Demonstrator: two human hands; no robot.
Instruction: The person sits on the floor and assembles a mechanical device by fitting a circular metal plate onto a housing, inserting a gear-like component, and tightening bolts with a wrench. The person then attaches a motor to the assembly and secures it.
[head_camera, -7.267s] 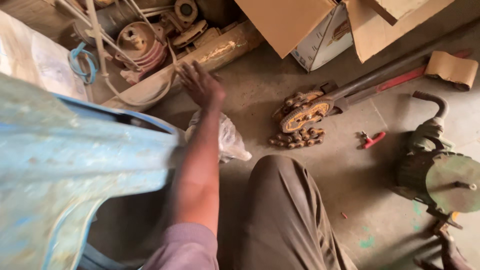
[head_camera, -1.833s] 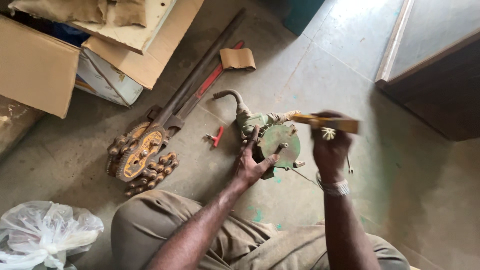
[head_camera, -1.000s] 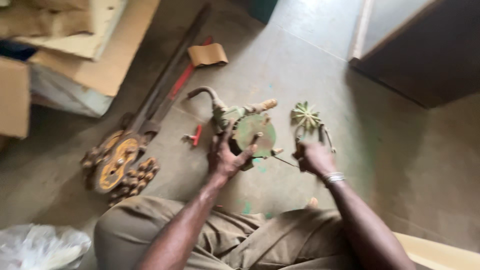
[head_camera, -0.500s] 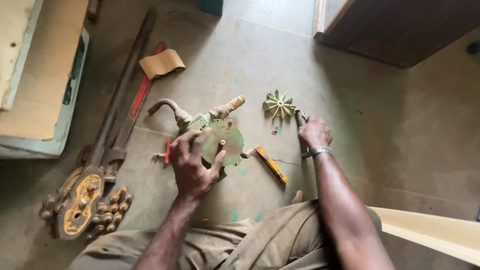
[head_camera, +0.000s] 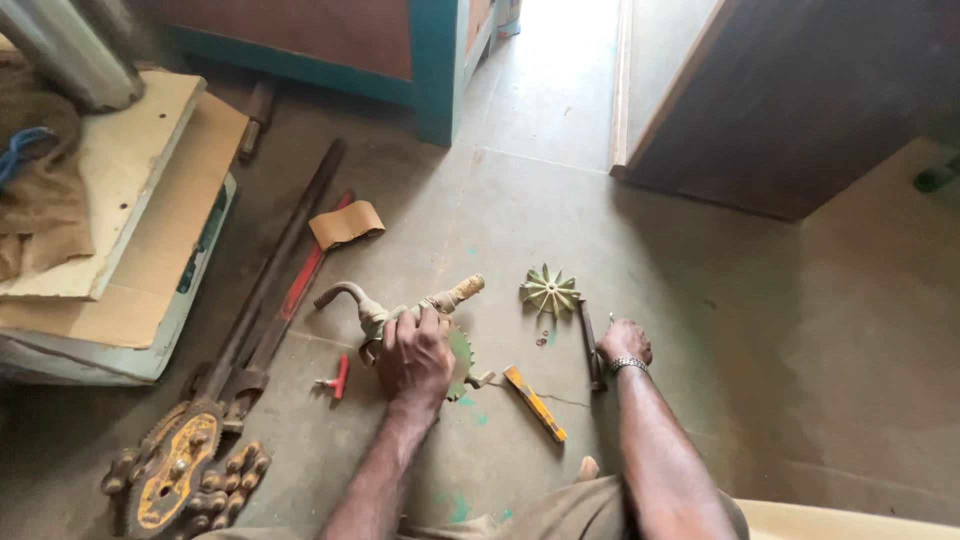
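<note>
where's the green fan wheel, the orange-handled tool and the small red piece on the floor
green fan wheel (head_camera: 549, 292), head view, on the hub where its blades meet.
orange-handled tool (head_camera: 533, 402), head view, midway along its handle.
small red piece (head_camera: 341, 377), head view, on its red shaft.

The left hand (head_camera: 412, 358) covers the middle of the green toothed metal wheel (head_camera: 461, 364). The rusty yellow-centred chain sprocket (head_camera: 178, 483) runs off the near edge. The right hand's (head_camera: 625, 342) fingertips are too small to read.

Hand drill (head_camera: 400, 310) looks like dull painted metal, green chipped, wooden knob. Beside it the fan wheel (head_camera: 549, 291) is matt, tarnished metal. Floor (head_camera: 480, 200) is rough concrete.
</note>
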